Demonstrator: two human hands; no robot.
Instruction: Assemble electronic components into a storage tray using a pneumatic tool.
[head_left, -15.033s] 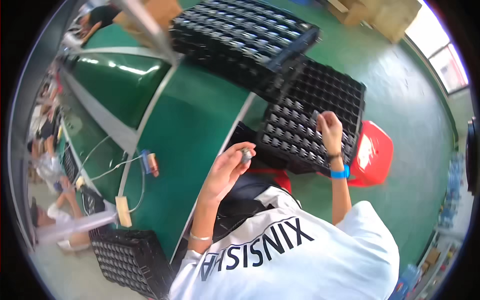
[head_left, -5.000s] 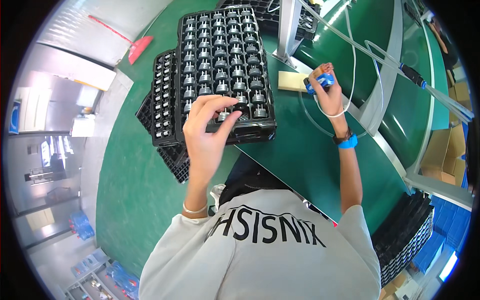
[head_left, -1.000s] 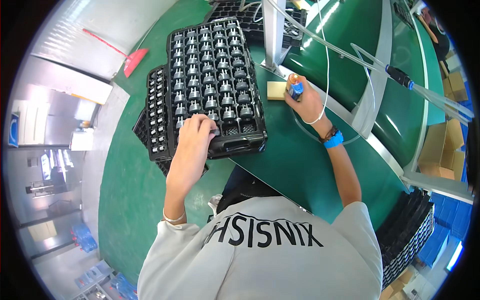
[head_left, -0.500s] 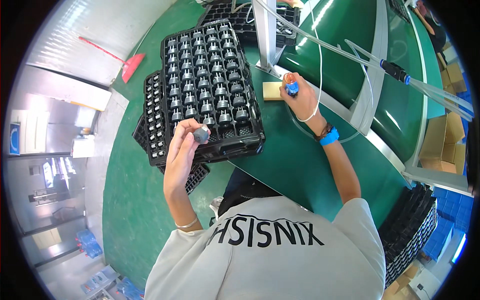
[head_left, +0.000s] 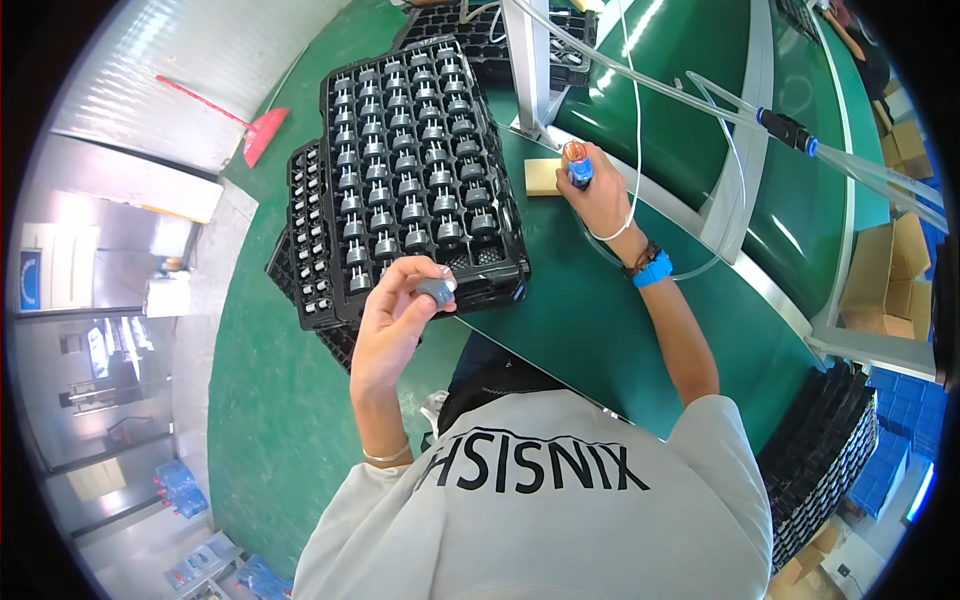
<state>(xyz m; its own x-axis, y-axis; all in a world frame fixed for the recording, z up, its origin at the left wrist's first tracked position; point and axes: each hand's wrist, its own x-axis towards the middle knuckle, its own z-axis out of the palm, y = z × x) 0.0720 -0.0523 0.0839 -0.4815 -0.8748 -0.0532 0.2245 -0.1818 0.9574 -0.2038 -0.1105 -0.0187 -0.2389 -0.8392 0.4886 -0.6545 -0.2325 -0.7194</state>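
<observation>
Part (head_left: 437,291), grey and round, is resting in the pinch of the left hand (head_left: 393,318), thumb and fingers closing on it at the near edge of the black tray (head_left: 512,268). The tool (head_left: 578,172), blue with an orange end, is lying farther out and to the right, the right hand (head_left: 605,203) wrapping it. That diagonal between part and tool is setting the layout: the hands are working well apart, the left being closer to the body, the right reaching over the green table (head_left: 560,280).

The tool is pointing its orange end away from the body, leaning slightly left. The part is looking short, and fingers are covering some of it, so its axis cannot be told. The tray's long side is running away from the person, its far end leaning left, and rows of plugs (head_left: 414,238) are standing in it, prongs showing.

The left hand is overlapping the tray's near edge, making it the nearer hand to the tray; whether it is touching the rim cannot be told. The right hand is hanging to the tray's right, just beside a pale block (head_left: 543,177).
</observation>
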